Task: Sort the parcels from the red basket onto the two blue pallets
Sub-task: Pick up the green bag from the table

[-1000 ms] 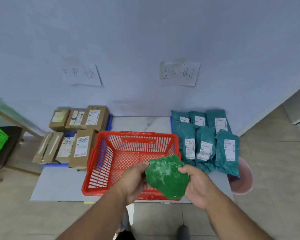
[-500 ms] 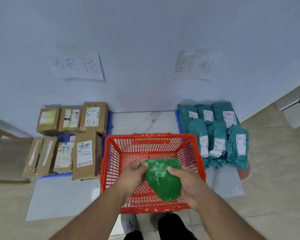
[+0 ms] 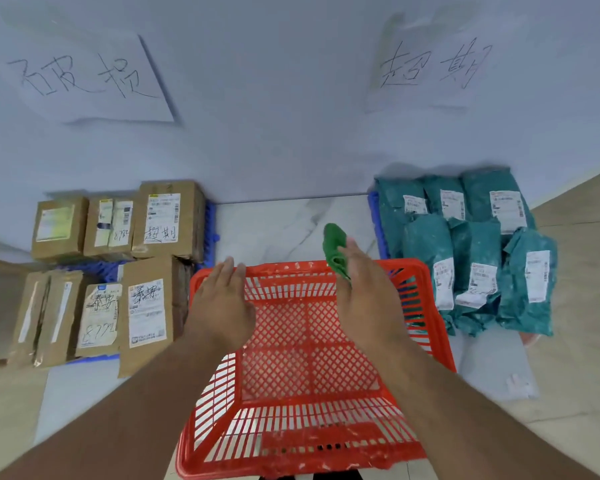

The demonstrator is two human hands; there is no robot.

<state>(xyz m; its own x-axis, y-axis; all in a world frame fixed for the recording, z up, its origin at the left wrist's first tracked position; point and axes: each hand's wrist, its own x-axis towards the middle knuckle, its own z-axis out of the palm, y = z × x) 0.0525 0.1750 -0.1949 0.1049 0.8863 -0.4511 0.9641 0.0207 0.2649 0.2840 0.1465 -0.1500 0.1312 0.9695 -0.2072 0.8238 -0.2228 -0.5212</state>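
Note:
The red basket [image 3: 426,306] stands in front of me with nothing visible inside. My right hand [image 3: 368,292] is over its far rim and grips a green parcel [image 3: 335,245] that sticks up edge-on past my fingers. My left hand [image 3: 222,303] hovers over the basket's left rim, fingers straight and holding nothing. Several brown cardboard parcels [image 3: 168,220] lie on the left blue pallet [image 3: 210,223]. Several teal bag parcels [image 3: 475,271] with white labels cover the right blue pallet [image 3: 374,216].
Two handwritten paper signs [image 3: 84,77] hang on the wall, one above each pallet. A white marble slab [image 3: 284,226] shows between the pallets. Beige floor tiles [image 3: 575,341] extend to the right.
My left hand let go of the green parcel. My right hand lifted it up and forward over the basket's far rim, turned edge-on. The view moved closer to the basket.

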